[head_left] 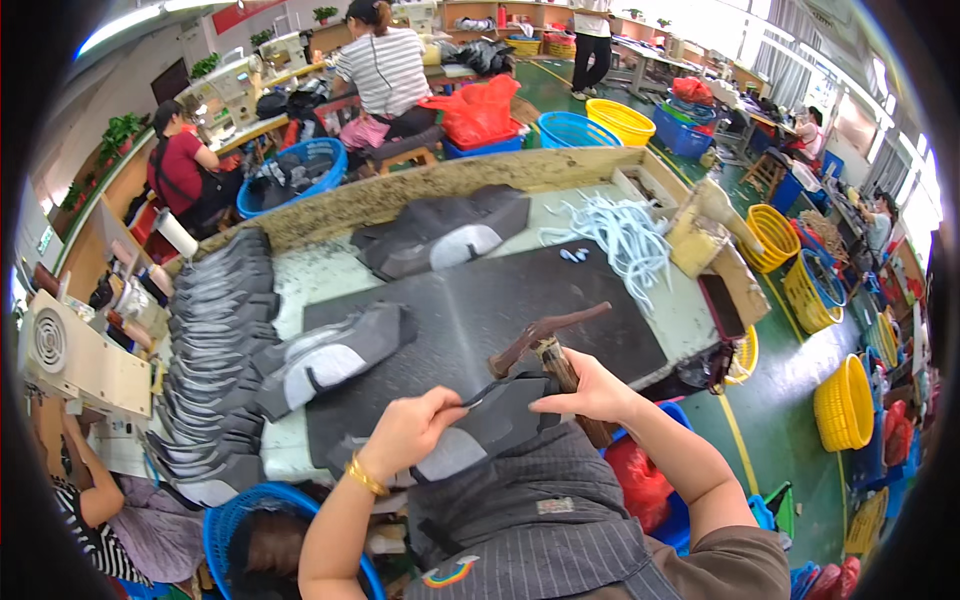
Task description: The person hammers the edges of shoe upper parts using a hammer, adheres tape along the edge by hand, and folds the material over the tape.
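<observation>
The left hand has its grip pinching the dark grey piece, held up over the near edge of the black mat. The right hand is curled around the hammer. Bare mat gives room beyond. Stacked pieces crowd the counter's left side; blue strips lie far right.

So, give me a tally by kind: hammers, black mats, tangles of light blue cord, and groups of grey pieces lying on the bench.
Hammer: 1
Black mat: 1
Light blue cord tangle: 1
Grey pieces, in a left row, a far pile and a pile partly on the mat: 3 groups
Total: 6
</observation>
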Available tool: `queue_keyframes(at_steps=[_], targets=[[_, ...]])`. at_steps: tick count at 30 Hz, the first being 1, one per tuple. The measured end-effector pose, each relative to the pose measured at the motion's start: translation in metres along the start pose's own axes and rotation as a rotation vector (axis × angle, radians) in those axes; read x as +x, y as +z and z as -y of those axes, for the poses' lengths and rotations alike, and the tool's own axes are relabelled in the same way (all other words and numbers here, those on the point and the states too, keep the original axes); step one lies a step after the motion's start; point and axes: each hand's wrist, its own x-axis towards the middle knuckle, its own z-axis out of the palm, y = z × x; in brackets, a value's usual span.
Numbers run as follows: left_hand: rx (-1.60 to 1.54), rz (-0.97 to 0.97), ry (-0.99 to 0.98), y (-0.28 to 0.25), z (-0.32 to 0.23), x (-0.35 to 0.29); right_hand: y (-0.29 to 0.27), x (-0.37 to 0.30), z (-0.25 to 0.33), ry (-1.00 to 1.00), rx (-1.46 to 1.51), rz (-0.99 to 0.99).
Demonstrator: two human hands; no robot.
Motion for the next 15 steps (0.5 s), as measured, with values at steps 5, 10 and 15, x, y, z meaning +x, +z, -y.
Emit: queue_keyframes(at_steps=[5, 10, 15], targets=[[0.036, 0.171, -0.034, 0.064, 0.011, 0.036, -0.021, -0.06, -0.03, -0.044, -0.472, -0.488], [0.278, 0.03, 0.122, 0.086, 0.033, 0.053, -0.041, -0.068, -0.004, 0.04, -0.466, -0.391], [0.148, 0.078, -0.018, 0.086, 0.027, 0.057, -0.033, -0.041, -0.003, -0.078, -0.719, -0.12]])
